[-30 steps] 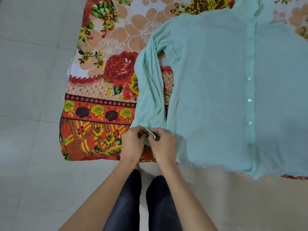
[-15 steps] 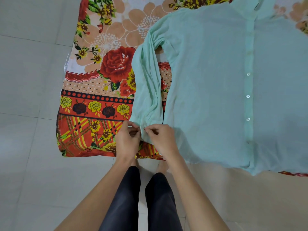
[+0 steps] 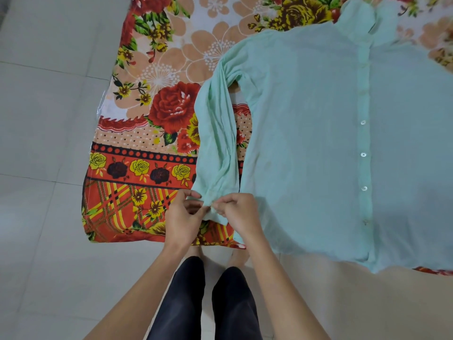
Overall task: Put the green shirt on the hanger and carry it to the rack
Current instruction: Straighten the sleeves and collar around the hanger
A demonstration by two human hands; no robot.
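Observation:
A pale green button-front shirt (image 3: 306, 133) lies flat, collar at the far end, on a floral cloth. Its left sleeve (image 3: 218, 143) runs down beside the body to the near edge. My left hand (image 3: 182, 217) and my right hand (image 3: 239, 213) meet at the sleeve's cuff, and both pinch the cuff fabric between fingers and thumb. No hanger or rack is in view.
The floral red, orange and peach cloth (image 3: 147, 133) is spread over a pale tiled floor (image 3: 44, 143). My legs in dark trousers (image 3: 208, 303) and bare feet stand at the cloth's near edge. Beige floor lies to the right below the shirt hem.
Both hands stay on the cuff with small finger movements; they sit slightly further left along it than a second ago. The shirt body has not moved.

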